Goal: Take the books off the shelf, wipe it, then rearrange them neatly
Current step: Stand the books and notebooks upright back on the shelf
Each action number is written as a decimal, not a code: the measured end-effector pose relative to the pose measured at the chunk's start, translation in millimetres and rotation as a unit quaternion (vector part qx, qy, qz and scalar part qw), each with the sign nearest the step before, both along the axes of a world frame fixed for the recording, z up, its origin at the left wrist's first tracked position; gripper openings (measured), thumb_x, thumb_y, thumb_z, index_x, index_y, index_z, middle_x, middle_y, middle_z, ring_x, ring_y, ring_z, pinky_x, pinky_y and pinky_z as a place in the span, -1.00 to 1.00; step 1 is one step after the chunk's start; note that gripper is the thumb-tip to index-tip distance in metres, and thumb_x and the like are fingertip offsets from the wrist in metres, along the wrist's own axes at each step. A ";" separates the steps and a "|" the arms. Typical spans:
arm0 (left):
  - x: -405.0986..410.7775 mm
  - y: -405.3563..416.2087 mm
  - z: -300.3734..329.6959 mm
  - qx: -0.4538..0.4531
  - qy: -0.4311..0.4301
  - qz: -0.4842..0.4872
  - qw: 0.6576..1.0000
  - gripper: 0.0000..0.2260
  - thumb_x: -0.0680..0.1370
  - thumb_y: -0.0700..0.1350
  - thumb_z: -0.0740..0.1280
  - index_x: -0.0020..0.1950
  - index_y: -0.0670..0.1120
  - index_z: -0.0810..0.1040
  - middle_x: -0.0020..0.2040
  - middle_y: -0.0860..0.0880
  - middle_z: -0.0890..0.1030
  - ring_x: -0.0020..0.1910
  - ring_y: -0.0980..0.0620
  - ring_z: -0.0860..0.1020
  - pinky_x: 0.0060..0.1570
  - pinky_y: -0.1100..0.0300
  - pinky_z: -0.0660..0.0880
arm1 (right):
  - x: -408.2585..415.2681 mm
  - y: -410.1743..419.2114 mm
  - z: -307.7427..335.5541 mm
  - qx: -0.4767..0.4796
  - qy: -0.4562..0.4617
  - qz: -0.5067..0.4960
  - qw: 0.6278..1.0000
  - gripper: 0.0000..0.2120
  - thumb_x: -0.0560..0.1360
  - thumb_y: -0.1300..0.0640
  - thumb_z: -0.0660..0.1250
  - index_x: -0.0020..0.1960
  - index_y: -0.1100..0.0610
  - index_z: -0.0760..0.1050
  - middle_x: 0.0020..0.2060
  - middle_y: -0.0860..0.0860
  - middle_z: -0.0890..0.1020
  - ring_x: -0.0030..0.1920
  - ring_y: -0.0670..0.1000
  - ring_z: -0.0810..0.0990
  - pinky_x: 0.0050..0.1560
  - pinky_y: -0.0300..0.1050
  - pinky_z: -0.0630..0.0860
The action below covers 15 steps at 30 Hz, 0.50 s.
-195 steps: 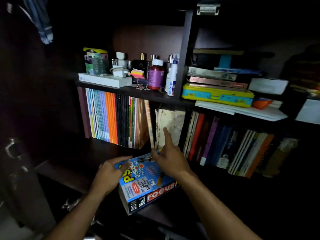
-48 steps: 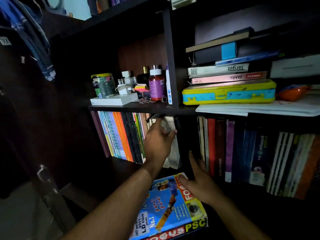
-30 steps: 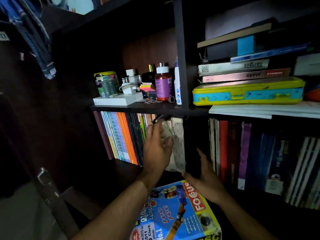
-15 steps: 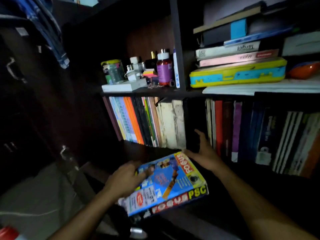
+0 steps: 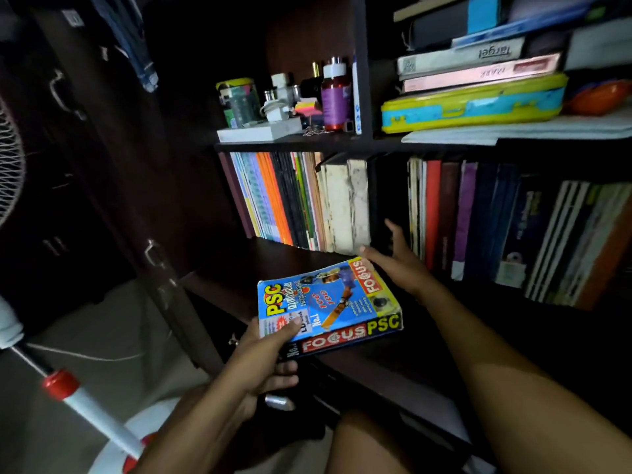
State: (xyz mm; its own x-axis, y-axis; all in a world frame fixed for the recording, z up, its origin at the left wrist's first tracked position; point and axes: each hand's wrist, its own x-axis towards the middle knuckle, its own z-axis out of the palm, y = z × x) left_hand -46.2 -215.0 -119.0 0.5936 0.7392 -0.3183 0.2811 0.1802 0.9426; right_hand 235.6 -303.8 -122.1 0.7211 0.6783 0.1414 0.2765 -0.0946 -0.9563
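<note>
Gripping the near left corner of a thick blue and yellow book (image 5: 330, 304) with the left hand (image 5: 261, 362): thumb pressed flat on the cover, other fingers curled beneath the spine edge. Lying face up on the dark lower shelf board (image 5: 236, 265), near its front edge, in front of the standing row, with the red "FOCUS" and yellow "PSC" lettering of the spine turned toward the camera. Reaching forward past the book's far right corner with the right hand (image 5: 398, 265), fingers spread and relaxed, grasping nothing; fingertips close to the dark gap between two worn cream-spined books (image 5: 347, 205) and the next row to the right, though contact with either cannot be made out.

Standing upright behind the blue book: a row of thin bright spines (image 5: 273, 196) in blue, orange, black and green on the left, then the cream pair, then a dark red, purple and navy row (image 5: 478, 217) leaning slightly on the right.

Resting on the shelf above: a purple-labelled bottle (image 5: 335, 97), a green jar (image 5: 239, 100), a white charger (image 5: 277, 107), a flat white box (image 5: 260, 131), and beyond the vertical divider a yellow and blue case (image 5: 472, 106) under stacked flat books (image 5: 478, 63). Showing at lower left: part of a white pedestal fan (image 5: 68, 398) with red trim.
</note>
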 end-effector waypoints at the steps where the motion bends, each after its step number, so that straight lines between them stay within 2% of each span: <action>1: 2.0 1.2 5.8 0.029 -0.011 0.002 1.000 -0.70 0.52 0.04 0.50 0.21 0.05 0.55 -0.06 -0.04 0.72 -0.39 -0.01 0.57 -0.31 0.03 0.65 | -1.7 0.6 2.7 0.021 0.019 -0.008 1.000 -0.14 0.53 -0.22 0.40 0.64 -0.14 -0.03 0.60 0.06 0.20 0.55 0.07 0.25 0.48 -0.01 0.22; 4: 17.1 12.2 37.5 0.190 -0.036 0.001 0.981 -0.68 0.48 0.10 0.53 0.21 0.19 0.59 -0.03 0.00 0.74 -0.31 -0.04 0.60 -0.21 -0.13 0.65 | 1.2 2.6 7.4 0.067 0.050 -0.042 0.996 -0.03 0.44 -0.42 0.30 0.65 -0.13 -0.11 0.64 0.03 0.11 0.59 0.01 0.15 0.57 0.01 0.11; 6: 32.2 16.4 61.8 0.319 -0.042 -0.013 0.947 -0.50 0.37 0.29 0.45 0.31 0.28 0.55 0.04 0.13 0.72 -0.11 0.06 0.68 -0.03 -0.10 0.65 | 0.7 4.7 10.0 0.069 0.040 -0.051 0.996 -0.08 0.52 -0.36 0.27 0.65 -0.09 -0.16 0.64 -0.05 0.03 0.61 -0.03 0.08 0.54 -0.11 0.03; 7: 45.1 14.9 74.6 0.363 -0.053 -0.013 0.930 -0.40 0.33 0.34 0.41 0.36 0.26 0.53 0.08 0.18 0.70 0.01 0.10 0.67 0.08 -0.04 0.62 | 1.2 4.3 11.7 0.077 0.031 -0.056 0.995 -0.13 0.57 -0.32 0.26 0.66 -0.08 -0.16 0.64 -0.08 0.03 0.61 -0.04 0.07 0.52 -0.15 0.03; 9: 72.1 13.5 89.9 0.431 -0.085 -0.018 0.898 -0.32 0.33 0.34 0.40 0.44 0.22 0.47 0.16 0.17 0.67 0.09 0.13 0.65 0.16 0.08 0.58 | 4.9 6.1 8.9 0.090 0.046 -0.056 0.993 -0.11 0.53 -0.35 0.27 0.66 -0.10 -0.11 0.61 -0.12 0.11 0.58 -0.09 0.13 0.56 -0.11 0.05; 11: 95.8 -1.4 98.9 0.454 -0.123 -0.044 0.882 -0.31 0.39 0.18 0.51 0.48 0.27 0.36 0.14 0.12 0.68 -0.01 0.13 0.67 0.05 0.13 0.62 | 6.9 8.3 2.1 0.110 0.076 -0.064 0.989 -0.17 0.50 -0.42 0.28 0.63 -0.16 0.06 0.52 -0.20 0.26 0.51 -0.12 0.26 0.58 0.04 0.18; 12: 108.7 -9.5 97.0 0.447 -0.151 -0.054 0.880 -0.27 0.41 0.07 0.57 0.49 0.28 0.30 0.13 0.11 0.68 -0.03 0.16 0.68 0.02 0.16 0.62 | 15.5 9.0 -5.0 0.132 0.103 -0.066 0.984 -0.23 0.48 -0.46 0.27 0.59 -0.20 0.20 0.51 -0.17 0.36 0.49 -0.07 0.35 0.54 0.12 0.26; 14: 125.5 -23.6 76.2 0.401 -0.190 -0.068 0.894 -0.17 0.38 -0.05 0.63 0.52 0.24 0.25 0.22 0.13 0.64 0.12 0.22 0.64 0.15 0.21 0.58 | 18.7 12.4 -15.7 0.163 0.155 -0.061 0.972 -0.30 0.41 -0.50 0.28 0.42 -0.14 0.46 0.34 0.00 0.59 0.36 0.08 0.54 0.41 0.16 0.44; 15: 131.8 -29.7 62.3 0.373 -0.206 -0.075 0.901 -0.13 0.34 -0.05 0.65 0.52 0.21 0.25 0.28 0.14 0.62 0.20 0.21 0.61 0.24 0.16 0.55 | 16.1 13.8 -16.7 0.179 0.151 -0.061 0.970 -0.33 0.40 -0.51 0.29 0.34 -0.11 0.53 0.26 0.04 0.64 0.31 0.12 0.58 0.36 0.14 0.48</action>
